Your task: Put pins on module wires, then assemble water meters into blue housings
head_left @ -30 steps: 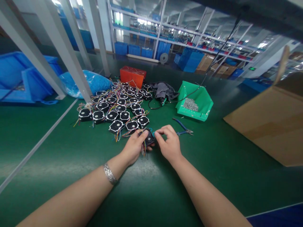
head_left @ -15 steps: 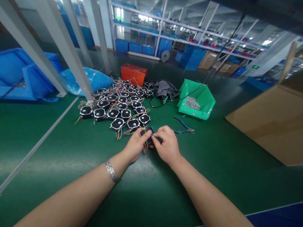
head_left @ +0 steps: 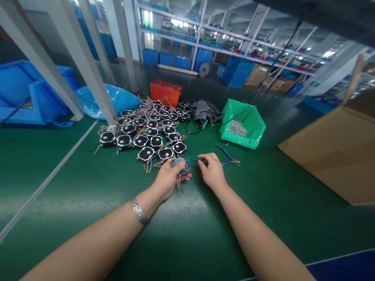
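Observation:
My left hand [head_left: 166, 180] grips a small black fan [head_left: 182, 168] with coloured wires hanging from it, held just above the green table [head_left: 88, 187]. My right hand [head_left: 213, 171] sits a little to the right of the fan, apart from it, its fingers curled in a pinch over the table; what they hold is too small to make out. A pile of several black fans with coloured wires [head_left: 149, 128] lies just beyond my left hand. Blue-handled pliers [head_left: 227, 157] lie right behind my right hand.
A green bin [head_left: 244, 125] with small metal parts stands at the back right. An orange box [head_left: 165, 92], a grey cloth [head_left: 203, 110], a blue plastic bag [head_left: 111, 100] and blue crates [head_left: 26, 97] lie beyond. A cardboard box [head_left: 336, 148] stands on the right. White frame posts [head_left: 84, 66] rise at left.
My right hand has pulled away from the fan to the right. The left hand still holds the fan, now turned so its face shows.

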The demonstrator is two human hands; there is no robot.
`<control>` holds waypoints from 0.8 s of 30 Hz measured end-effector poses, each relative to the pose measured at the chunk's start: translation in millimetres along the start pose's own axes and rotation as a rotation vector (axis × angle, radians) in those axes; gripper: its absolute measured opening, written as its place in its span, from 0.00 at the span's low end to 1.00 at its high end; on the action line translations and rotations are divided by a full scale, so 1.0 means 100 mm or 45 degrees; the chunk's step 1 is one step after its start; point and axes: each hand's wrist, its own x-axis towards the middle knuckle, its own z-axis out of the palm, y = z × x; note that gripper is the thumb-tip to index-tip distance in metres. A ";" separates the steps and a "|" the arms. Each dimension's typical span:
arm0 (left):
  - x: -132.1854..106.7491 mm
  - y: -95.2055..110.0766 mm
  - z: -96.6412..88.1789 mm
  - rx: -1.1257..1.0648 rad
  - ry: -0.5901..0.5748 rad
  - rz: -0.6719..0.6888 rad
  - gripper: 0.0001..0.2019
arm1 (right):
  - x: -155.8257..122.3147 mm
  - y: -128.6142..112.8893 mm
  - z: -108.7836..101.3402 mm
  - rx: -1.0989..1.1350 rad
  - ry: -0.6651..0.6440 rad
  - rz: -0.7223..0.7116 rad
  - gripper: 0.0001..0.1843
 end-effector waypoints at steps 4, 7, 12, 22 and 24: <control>0.02 -0.02 -0.03 -0.060 -0.036 0.027 0.14 | 0.13 -0.02 0.06 -0.259 -0.181 -0.055 0.11; 0.01 -0.01 -0.04 -0.019 -0.044 0.007 0.16 | 0.28 -0.09 0.12 -0.442 -0.343 -0.102 0.10; -0.01 0.02 -0.03 0.063 -0.042 -0.022 0.17 | 0.40 -0.14 0.18 -0.489 -0.531 -0.109 0.04; -0.01 0.03 -0.02 0.097 -0.138 -0.050 0.19 | 0.78 0.26 -0.63 -0.521 -0.337 0.196 0.01; -0.02 0.04 -0.02 0.124 -0.186 -0.087 0.19 | 1.04 0.42 -0.93 -0.595 -0.164 0.311 0.06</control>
